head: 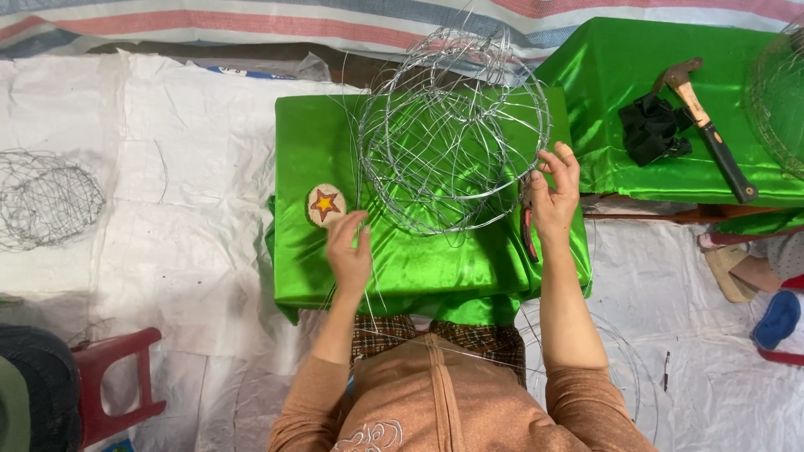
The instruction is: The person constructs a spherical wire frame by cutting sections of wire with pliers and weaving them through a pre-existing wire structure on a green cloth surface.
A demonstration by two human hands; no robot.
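just one head cam, looking pretty much straight down from above, fairly close over the green-covered table (402,259) mid-frame, floor around the edges.

A: What's lying round the edges?
B: Second green-draped table (670,159) top right w/ a hatchet (708,125) and a black cloth bundle (653,127) just beside it. Another wire frame (775,96) at the far right edge, partly cut off.
A: And left?
B: Crumpled wire ball (46,197) on the white floor sheeting (193,251). Red plastic stool (113,385) bottom left.
A: Anything else?
B: Striped tarp (251,21) along the top; blue sandal (777,318) and a tan one (729,272) at right.
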